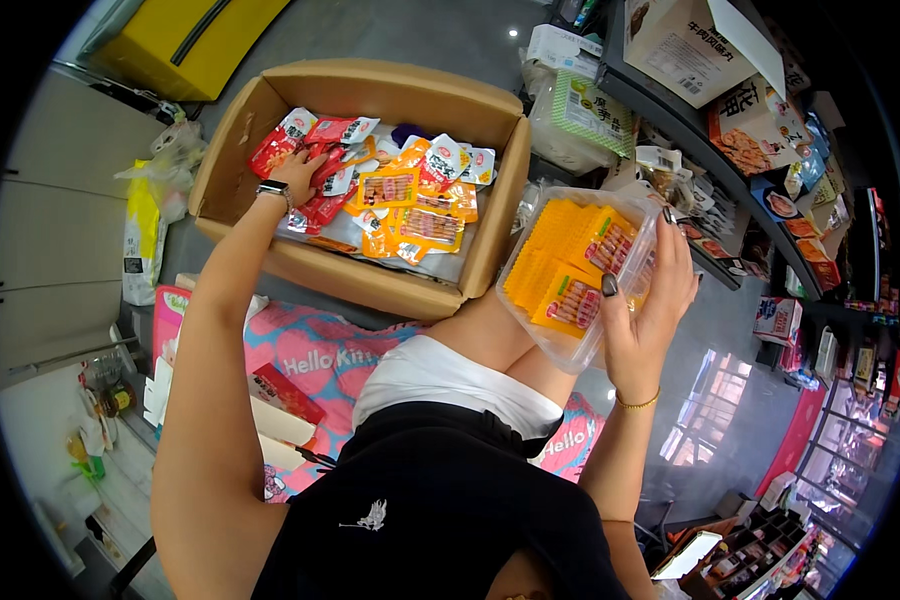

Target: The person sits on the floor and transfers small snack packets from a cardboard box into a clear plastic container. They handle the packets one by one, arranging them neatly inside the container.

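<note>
An open cardboard box holds a loose mix of red, white, orange and yellow snack packets. My left hand reaches into its left side, fingers among the red snack packets; whether they grip one is hidden. Yellow sausage snack packets lie towards the box's right side. My right hand grips a clear plastic tub by its right side, tilted over my lap. Inside, yellow packets stand in tight rows, with two lying face up at the right.
Behind the tub, another clear container with a green label stands by a dark shelf of snack cartons. A yellow bin-like container is at upper left. Beside me, a red carton rests on a pink patterned cloth.
</note>
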A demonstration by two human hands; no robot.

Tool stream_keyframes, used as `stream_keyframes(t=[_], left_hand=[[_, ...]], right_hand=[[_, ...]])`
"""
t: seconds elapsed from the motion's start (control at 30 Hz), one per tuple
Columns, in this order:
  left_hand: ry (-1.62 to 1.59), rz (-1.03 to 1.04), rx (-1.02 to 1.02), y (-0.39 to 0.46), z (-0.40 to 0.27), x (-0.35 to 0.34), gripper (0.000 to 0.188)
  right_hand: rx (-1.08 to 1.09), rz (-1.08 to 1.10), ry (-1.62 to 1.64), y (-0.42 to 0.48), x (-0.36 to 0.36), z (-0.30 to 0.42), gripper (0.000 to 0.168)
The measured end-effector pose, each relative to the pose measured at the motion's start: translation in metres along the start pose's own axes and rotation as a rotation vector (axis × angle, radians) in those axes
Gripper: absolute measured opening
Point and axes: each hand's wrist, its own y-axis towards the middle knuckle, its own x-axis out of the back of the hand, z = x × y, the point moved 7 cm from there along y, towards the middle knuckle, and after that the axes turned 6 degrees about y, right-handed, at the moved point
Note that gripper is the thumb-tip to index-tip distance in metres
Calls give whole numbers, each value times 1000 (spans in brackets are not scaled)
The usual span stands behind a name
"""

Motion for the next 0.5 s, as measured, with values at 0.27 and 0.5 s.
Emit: stream_keyframes(t=[0.27,0.5], left_hand=[[-434,466,-251,-34,-63,20,63],[-333,721,-291,-52,-84,-19,75]], right_hand=[[12,3,-8,2,-4,4,72],[21,49,-42,8,-8,11,74]])
